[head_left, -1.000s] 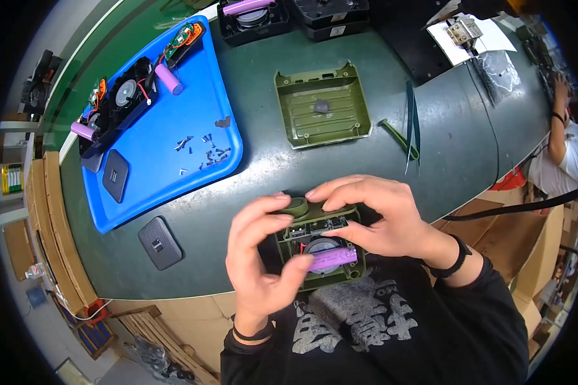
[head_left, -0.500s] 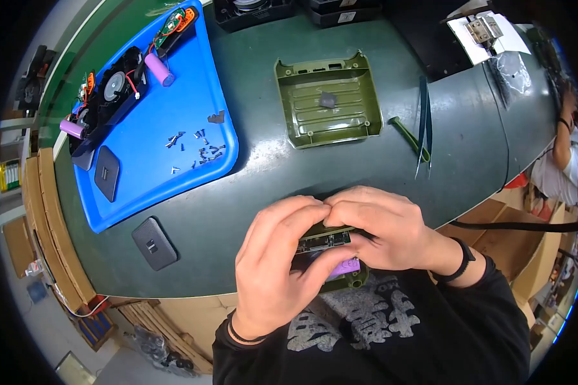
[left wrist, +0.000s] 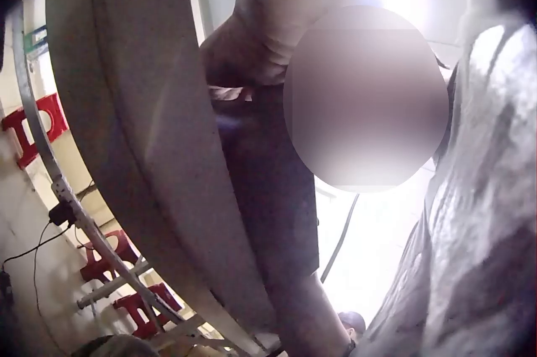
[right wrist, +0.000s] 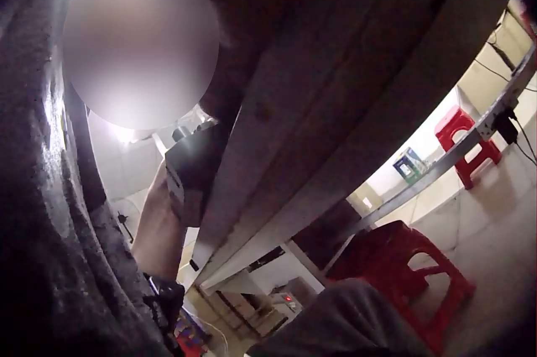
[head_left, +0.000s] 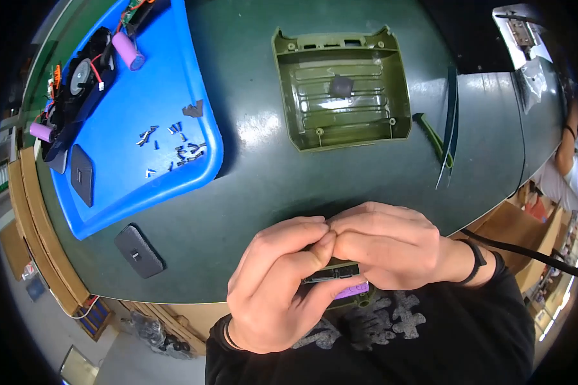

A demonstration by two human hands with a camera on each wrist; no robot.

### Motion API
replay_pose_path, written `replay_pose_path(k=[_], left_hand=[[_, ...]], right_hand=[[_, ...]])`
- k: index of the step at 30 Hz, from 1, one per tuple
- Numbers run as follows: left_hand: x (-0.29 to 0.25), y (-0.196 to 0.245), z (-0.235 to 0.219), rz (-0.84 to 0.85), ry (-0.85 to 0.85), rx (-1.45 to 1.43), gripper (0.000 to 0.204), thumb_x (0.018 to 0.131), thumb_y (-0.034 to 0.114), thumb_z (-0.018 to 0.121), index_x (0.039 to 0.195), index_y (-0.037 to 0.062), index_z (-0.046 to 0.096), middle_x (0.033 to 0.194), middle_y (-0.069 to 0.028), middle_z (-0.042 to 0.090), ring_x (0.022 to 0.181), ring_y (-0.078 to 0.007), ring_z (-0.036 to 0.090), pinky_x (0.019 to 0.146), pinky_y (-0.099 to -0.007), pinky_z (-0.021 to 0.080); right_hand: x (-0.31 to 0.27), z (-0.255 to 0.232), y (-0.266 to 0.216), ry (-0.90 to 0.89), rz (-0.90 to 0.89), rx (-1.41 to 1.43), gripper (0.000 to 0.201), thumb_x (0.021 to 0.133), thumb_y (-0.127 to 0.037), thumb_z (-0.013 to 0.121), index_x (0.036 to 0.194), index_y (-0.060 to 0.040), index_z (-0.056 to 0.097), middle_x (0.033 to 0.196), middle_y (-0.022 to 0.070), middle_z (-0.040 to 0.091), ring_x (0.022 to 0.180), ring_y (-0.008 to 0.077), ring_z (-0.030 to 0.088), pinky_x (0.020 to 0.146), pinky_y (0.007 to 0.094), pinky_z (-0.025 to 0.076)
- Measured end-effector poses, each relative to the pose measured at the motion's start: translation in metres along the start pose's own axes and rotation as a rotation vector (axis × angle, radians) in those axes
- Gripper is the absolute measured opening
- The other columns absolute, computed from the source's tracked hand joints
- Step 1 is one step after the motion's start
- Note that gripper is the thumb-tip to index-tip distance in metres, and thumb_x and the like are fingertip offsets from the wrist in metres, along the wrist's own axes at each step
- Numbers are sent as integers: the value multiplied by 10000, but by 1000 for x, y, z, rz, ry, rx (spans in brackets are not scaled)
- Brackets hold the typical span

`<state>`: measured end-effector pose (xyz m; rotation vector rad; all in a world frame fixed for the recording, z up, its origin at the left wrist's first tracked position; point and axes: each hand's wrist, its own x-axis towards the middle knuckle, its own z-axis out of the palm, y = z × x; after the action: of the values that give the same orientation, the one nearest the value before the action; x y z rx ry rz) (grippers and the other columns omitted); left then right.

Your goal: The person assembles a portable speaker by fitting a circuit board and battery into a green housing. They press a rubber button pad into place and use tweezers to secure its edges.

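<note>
Gripping from both sides, the left hand and the right hand hold one green device at the near edge of the table, just in front of the person's chest. Fingers of both hands are curled around it, fingertips meeting above it, so only a strip of circuit board and part of one purple battery show between them. Further back on the table lies one empty green shell, open side up, with a small dark pad inside. Right of the shell lie one green tool and one pair of tweezers, close together. One blue tray sits on the left, carrying a scatter of small screws, too small to count, two purple cells, black parts and one dark cover. A second dark cover lies on the table just outside the tray.
</note>
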<state>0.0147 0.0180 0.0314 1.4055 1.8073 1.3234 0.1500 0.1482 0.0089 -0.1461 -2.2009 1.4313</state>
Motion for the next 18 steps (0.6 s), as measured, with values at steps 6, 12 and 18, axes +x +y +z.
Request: replay_pose_path(k=[6,12,18], left_hand=[[-1,-1,1,18,5,29,514,600,124,908,982,-68,623,1072,-207,621,977,-290,664,864,-391,554],[-1,-1,-1,-31,9,7,496,604,101,904,990,-58,636,1085,-187,624,985,-286,662,869,-382,545],[1,2,-1,-58,10,-3,463,611,100,903,956,-59,639,1069,-182,621,984,-287,664,861,-382,543]], right_hand=[[-3,2,0,-6,56,34,348,687,90,691,1023,61,604,998,161,615,874,331,647,730,378,551],[-3,3,1,-7,52,8,365,679,109,679,1031,43,605,1034,154,606,886,320,645,731,373,546],[2,1,-1,-21,39,12,282,707,103,654,978,38,617,1010,143,585,842,301,630,704,358,531]])
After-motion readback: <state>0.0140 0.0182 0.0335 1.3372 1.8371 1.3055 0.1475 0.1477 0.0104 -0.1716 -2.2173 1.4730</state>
